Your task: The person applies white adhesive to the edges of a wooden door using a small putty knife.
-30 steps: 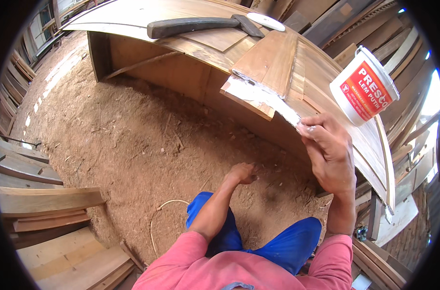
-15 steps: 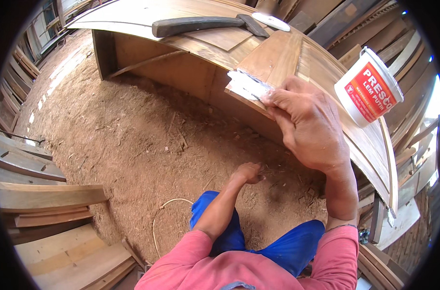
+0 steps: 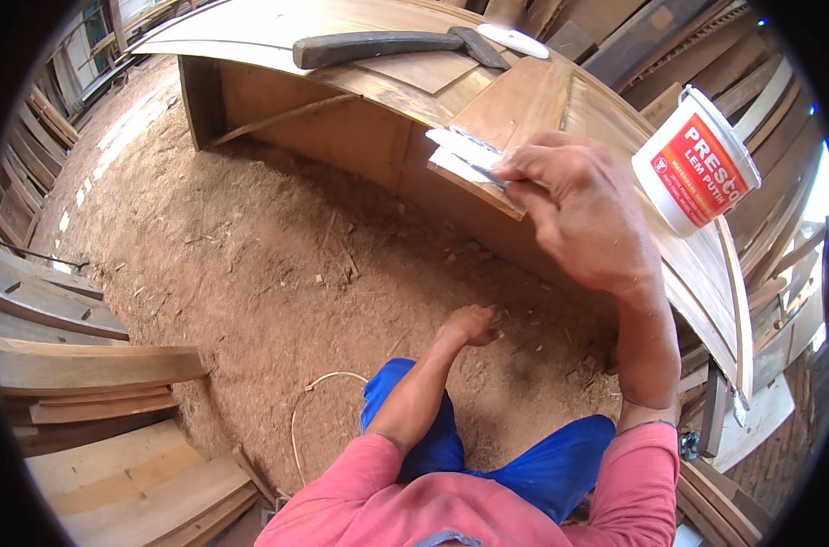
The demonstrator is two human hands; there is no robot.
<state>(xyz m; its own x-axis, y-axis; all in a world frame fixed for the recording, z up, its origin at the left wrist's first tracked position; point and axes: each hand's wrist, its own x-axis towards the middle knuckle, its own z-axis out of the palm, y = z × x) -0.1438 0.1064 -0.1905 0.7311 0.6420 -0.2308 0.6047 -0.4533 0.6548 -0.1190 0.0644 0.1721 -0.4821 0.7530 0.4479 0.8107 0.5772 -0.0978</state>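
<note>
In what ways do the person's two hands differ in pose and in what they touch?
The right hand is raised at the wooden panel and grips a flat scraper blade; the left hand is low, near the sawdust floor, and holds nothing visible. The right arm is bent upward; the left reaches downward. Both are bare, with pink sleeves.

A hammer (image 3: pixel 387 46) lies along the far edge of the wooden cabinet top (image 3: pixel 278 23), a white disc (image 3: pixel 513 40) beside its head. Stacked planks (image 3: pixel 95 365) rest on the sawdust floor (image 3: pixel 250 255).
</note>
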